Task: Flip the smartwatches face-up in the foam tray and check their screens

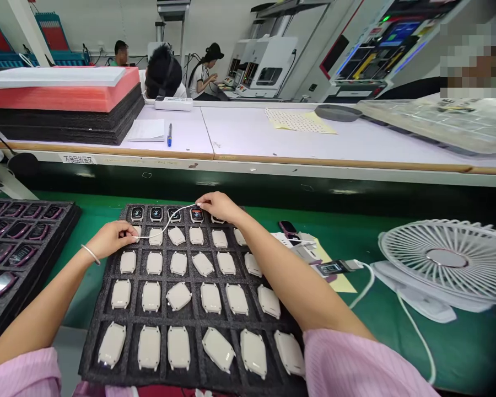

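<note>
A thin white cable (164,228) runs in a loose curve between my two hands. My left hand (116,237) pinches its left end over the first pocket of the second row. My right hand (218,207) pinches the other end by a watch with a lit screen (197,214) in the far row. Beneath both lies a black foam tray (134,317) divided into pockets. The far row's watches show their screens; the nearer rows hold several pale watch cases (178,347), back side up, some turned askew. My right forearm covers part of the tray's right side.
Left stands another foam tray (62,242) with dark purple-rimmed watches. Right are a white fan (446,257), a small display device (333,268) with a cable, and a dark watch (288,228). A raised shelf (240,132) crosses behind, bearing stacked foam (66,118). People sit beyond.
</note>
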### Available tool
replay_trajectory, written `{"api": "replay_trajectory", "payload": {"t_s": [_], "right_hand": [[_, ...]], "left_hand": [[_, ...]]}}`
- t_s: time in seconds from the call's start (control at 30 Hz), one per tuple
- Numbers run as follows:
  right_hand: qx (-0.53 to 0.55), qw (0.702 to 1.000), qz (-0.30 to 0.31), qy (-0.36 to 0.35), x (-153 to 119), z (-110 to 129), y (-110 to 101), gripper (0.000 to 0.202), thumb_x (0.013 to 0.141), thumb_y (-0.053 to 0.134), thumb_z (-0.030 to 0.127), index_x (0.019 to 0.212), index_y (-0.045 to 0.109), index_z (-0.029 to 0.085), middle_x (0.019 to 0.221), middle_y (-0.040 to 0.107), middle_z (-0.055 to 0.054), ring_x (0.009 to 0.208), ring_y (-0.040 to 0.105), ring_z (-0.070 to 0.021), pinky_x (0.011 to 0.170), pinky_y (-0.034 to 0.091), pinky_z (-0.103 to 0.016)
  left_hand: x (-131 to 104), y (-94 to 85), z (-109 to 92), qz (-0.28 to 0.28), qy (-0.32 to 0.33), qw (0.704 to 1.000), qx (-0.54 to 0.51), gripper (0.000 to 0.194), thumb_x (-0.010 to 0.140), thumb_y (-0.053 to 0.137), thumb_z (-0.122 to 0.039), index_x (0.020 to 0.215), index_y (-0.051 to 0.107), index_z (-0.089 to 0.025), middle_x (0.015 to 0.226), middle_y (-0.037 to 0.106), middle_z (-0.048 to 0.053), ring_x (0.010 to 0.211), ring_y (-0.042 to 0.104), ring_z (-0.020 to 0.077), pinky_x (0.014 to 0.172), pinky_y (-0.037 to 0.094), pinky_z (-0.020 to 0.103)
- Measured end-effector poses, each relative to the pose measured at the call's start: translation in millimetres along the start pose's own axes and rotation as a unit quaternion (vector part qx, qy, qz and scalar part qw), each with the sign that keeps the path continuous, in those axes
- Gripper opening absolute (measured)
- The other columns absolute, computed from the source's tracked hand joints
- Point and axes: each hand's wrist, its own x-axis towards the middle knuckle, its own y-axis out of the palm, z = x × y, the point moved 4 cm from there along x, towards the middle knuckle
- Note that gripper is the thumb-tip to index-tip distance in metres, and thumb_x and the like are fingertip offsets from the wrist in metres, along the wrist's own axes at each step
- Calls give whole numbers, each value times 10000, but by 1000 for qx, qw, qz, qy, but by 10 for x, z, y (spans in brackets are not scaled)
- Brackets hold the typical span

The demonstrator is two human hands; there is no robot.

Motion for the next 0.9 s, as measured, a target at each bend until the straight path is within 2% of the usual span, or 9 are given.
{"api": "replay_trajectory", "payload": {"t_s": [0.1,0.2,0.3,0.4,0.53,0.63,0.7,0.77,0.9], "right_hand": [[-40,997,-58,9,-293,-64,-234,266,906,553,139,1036,773,214,1046,731,-85,997,660,-273,915,500,-365],[-87,993,-80,-7,-784,-119,-440,279,920,547,173,1079,772,218,995,699,-98,939,662,-266,855,514,-353],[-91,995,-44,-4,-1250,-203,-468,298,918,522,152,1061,771,232,980,707,-87,917,675,-257,823,524,-335],[-84,995,-25,42,-1500,-370,-394,255,921,521,159,990,758,220,996,737,-87,941,689,-279,844,531,-353],[-87,984,-100,116,-1535,-610,-356,237,918,507,144,1001,723,191,1110,726,-121,1037,675,-316,902,528,-419],[-66,986,-133,70,-1499,-626,-350,223,926,521,168,1001,729,201,1178,690,-125,1122,641,-311,974,503,-440],[-41,993,-110,10,-1489,-576,-330,209,937,538,210,993,739,224,1151,676,-110,1094,645,-288,971,508,-431],[-31,997,-68,-36,-1489,-526,-301,205,936,550,234,1007,741,236,1118,664,-102,1056,647,-276,953,518,-433],[-68,995,-19,-66,-1452,-489,-250,305,914,552,244,1190,678,220,1225,639,-133,1156,595,-326,990,488,-514]], "left_hand": [[-30,-2,-45,-17,36,994,98,258,829,562,-460,812,706,-247,886,734,56,904,642,267,866,454,400],[-27,4,-60,-20,56,983,171,231,847,542,-428,892,695,-261,966,735,64,941,633,287,867,447,420],[20,-9,-73,-26,62,964,256,278,784,612,-436,989,683,-264,1046,722,94,995,614,343,846,443,451],[93,-41,-104,-25,81,957,279,295,725,653,-435,967,676,-268,987,729,95,977,631,355,879,441,455],[180,-170,-84,-49,74,974,209,355,745,581,-551,925,694,-267,897,742,76,883,667,339,893,461,441],[223,-276,38,-53,6,992,113,516,770,487,-686,935,723,-258,966,764,79,853,685,332,787,507,391],[240,-289,112,-24,-20,998,62,616,752,474,-764,970,739,-252,1056,766,80,950,687,344,817,523,375],[250,-257,152,25,-24,999,41,690,738,477,-813,1013,747,-240,1118,758,82,1065,664,354,912,516,375],[268,-193,179,90,-39,994,49,831,747,396,-881,1086,743,-206,1201,732,90,1139,633,351,1003,488,389]]}}
